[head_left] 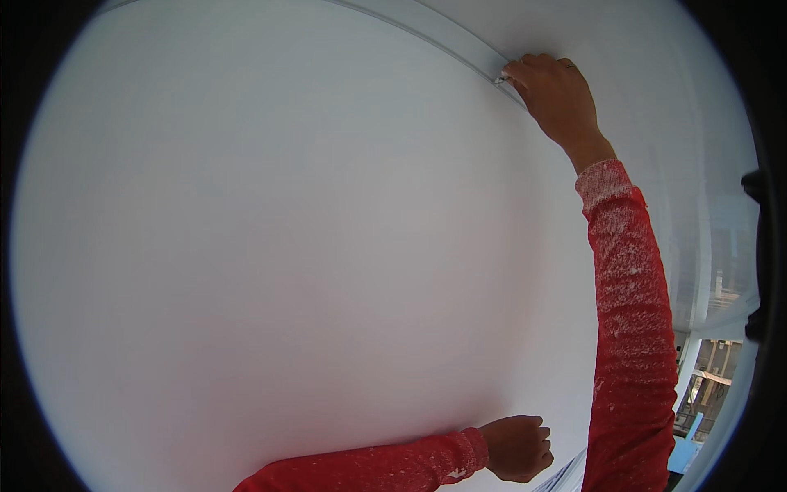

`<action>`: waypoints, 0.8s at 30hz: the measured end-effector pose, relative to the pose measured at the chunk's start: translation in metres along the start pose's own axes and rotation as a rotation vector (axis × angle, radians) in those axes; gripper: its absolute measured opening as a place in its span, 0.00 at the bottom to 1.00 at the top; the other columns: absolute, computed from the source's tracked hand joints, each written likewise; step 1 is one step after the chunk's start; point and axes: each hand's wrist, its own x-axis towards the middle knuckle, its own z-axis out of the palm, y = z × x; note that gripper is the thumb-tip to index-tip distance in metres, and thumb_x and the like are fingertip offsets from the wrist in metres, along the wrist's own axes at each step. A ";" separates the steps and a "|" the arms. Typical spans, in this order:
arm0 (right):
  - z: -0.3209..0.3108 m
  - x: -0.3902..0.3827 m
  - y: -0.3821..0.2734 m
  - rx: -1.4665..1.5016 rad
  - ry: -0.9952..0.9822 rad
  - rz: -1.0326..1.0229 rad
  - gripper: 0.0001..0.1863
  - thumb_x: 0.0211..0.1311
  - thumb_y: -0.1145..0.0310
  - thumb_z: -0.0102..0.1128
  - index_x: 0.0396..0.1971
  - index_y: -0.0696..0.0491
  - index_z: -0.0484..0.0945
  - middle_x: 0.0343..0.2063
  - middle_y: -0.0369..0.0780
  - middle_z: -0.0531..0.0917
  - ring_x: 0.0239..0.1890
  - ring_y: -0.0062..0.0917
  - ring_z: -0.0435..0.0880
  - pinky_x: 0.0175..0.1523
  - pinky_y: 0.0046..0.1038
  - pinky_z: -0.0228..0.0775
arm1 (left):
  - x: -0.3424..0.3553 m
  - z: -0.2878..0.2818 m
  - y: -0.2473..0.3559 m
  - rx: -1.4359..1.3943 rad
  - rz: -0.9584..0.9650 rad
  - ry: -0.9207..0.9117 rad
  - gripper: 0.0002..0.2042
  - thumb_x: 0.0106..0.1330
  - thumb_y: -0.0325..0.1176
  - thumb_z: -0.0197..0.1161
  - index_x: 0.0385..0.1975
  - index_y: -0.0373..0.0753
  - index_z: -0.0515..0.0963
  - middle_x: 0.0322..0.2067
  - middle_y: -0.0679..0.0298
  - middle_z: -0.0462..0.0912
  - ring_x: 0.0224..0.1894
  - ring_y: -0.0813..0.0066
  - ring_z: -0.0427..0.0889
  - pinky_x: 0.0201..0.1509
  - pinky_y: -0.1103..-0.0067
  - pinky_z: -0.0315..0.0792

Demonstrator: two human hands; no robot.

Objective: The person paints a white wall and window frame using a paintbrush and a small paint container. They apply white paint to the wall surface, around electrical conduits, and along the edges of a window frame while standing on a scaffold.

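My right hand (559,97) is raised high against a pale trim strip (443,37) that runs along the top of a smooth white wall (311,230). Its fingers are closed in a pinch at the strip's edge, where a small whitish and grey bit (501,79) shows at the fingertips, too small to name. Low in the view, my left hand (516,448) is curled into a fist in front of the wall, its back toward me. Its palm is hidden, so whatever it may hold does not show. Both red sleeves (630,328) are speckled with white dust.
Beyond the strip a white surface (648,90) continues to the upper right. An opening (709,381) at the lower right shows wooden pieces outside and a light blue object (683,453). Striped, pale material (561,476) lies below my left hand.
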 end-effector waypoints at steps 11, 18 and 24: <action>0.007 0.003 0.002 0.014 -0.047 0.090 0.05 0.69 0.66 0.61 0.39 0.45 0.84 0.32 0.32 0.84 0.40 0.26 0.84 0.55 0.36 0.77 | -0.027 -0.044 -0.010 0.037 -0.034 -0.066 0.10 0.60 0.36 0.61 0.20 0.40 0.75 0.17 0.69 0.76 0.24 0.72 0.76 0.31 0.73 0.70; -0.058 0.039 0.035 0.163 0.211 0.181 0.04 0.68 0.65 0.63 0.38 0.45 0.84 0.33 0.33 0.85 0.40 0.27 0.85 0.54 0.36 0.77 | 0.003 -0.078 0.040 0.093 -0.076 -0.205 0.10 0.60 0.37 0.60 0.20 0.40 0.74 0.17 0.69 0.76 0.24 0.72 0.76 0.31 0.73 0.70; -0.105 0.045 0.029 0.188 0.108 0.204 0.05 0.68 0.65 0.63 0.39 0.45 0.85 0.34 0.33 0.86 0.41 0.28 0.85 0.56 0.36 0.76 | 0.015 -0.087 0.084 0.092 -0.082 -0.172 0.11 0.61 0.37 0.60 0.19 0.41 0.73 0.16 0.70 0.73 0.22 0.73 0.74 0.29 0.74 0.68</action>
